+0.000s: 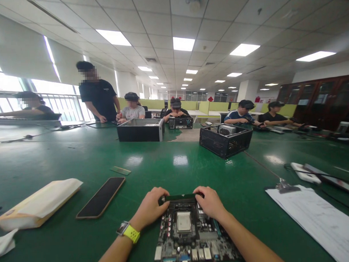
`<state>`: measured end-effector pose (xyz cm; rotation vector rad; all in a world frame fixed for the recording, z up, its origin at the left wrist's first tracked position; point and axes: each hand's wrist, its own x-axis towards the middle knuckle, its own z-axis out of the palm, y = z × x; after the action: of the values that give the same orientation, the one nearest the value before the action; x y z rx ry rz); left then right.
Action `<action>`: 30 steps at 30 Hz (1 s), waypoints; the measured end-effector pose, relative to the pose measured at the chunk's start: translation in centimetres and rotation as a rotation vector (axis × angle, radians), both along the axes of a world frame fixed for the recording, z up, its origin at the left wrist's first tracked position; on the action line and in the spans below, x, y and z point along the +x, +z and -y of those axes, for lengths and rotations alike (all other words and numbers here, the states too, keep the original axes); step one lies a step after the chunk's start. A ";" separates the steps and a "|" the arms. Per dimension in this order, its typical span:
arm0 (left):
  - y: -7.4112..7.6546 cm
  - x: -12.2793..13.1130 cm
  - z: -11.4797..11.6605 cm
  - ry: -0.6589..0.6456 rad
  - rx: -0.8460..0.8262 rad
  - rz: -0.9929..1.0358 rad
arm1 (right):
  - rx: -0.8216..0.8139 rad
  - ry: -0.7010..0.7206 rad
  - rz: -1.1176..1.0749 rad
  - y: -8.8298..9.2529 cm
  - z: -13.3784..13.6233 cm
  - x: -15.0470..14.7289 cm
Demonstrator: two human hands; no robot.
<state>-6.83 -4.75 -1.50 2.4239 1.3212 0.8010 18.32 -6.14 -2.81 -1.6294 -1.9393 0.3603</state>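
A black computer motherboard with a square silver processor in its middle lies on the green table right in front of me. At its far edge, a thin dark memory stick lies crosswise. My left hand, with a yellow-strapped watch on the wrist, grips the stick's left end. My right hand presses on its right end. Both hands' fingers are curled over the stick.
A phone lies face down to the left, beside a tan paper envelope. A clipboard with papers sits to the right. Open computer cases stand farther back, with several seated people and one standing person behind them.
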 end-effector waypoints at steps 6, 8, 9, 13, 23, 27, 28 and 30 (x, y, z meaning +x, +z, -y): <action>0.3 0.3 0.1 0.000 -0.014 0.053 | 0.013 0.006 -0.042 0.0 0.0 0.1; 0.3 0.4 0.2 0.005 -0.013 0.077 | 0.010 0.004 -0.043 0.0 0.0 0.1; 0.3 0.4 0.2 0.007 -0.015 0.085 | 0.009 0.004 -0.043 0.0 0.1 0.0; 0.2 0.4 0.2 0.005 -0.039 0.091 | -0.008 -0.001 -0.031 0.1 0.1 0.0; 0.1 0.3 0.0 0.000 -0.026 0.089 | 0.033 0.029 -0.070 0.3 0.4 -0.2; 0.0 0.3 0.1 0.011 -0.025 0.084 | 0.018 0.031 -0.055 0.4 0.4 -0.3; 0.0 0.4 0.1 0.013 -0.028 0.082 | 0.012 0.029 -0.046 0.5 0.4 -0.3; 0.0 0.3 0.1 0.015 -0.034 0.080 | 0.004 0.024 -0.035 0.5 0.4 -0.4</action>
<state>-6.48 -4.85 -1.49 2.3331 1.3133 0.8624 17.94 -6.55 -2.36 -1.5881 -1.9337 0.3908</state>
